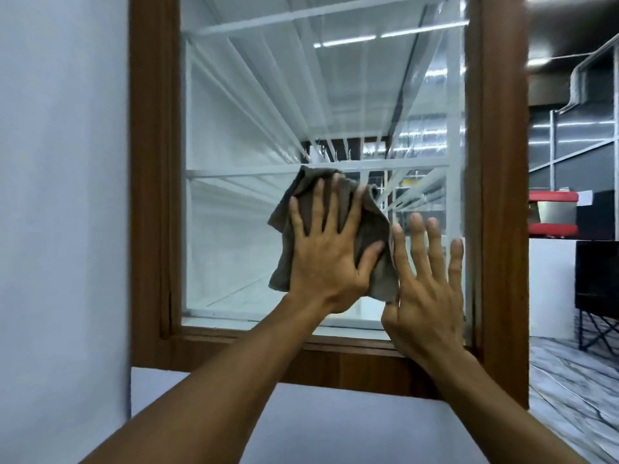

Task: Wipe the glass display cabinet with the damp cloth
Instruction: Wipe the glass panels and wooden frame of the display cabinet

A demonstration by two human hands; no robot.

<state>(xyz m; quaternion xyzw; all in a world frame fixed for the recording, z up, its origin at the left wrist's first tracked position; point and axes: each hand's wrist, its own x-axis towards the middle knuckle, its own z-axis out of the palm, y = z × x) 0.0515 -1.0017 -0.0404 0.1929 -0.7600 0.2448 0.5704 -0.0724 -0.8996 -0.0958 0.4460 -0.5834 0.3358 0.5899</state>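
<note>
The glass display cabinet (234,128) fills the middle of the view, a tall pane in a brown wooden frame (154,162) with white shelves behind it. A grey-brown cloth (376,262) lies flat against the lower half of the glass. My left hand (328,256) presses on the cloth with straight, spread fingers. My right hand (425,289) lies flat on the bare glass just right of the cloth, fingers straight and pointing up, its thumb side touching the cloth's edge.
A pale wall (60,195) runs down the left and a pale ledge (335,423) lies below the frame. To the right the room opens out, with a red-and-silver container (552,212) on a white counter, a black stand (599,289) and a marbled floor (576,390).
</note>
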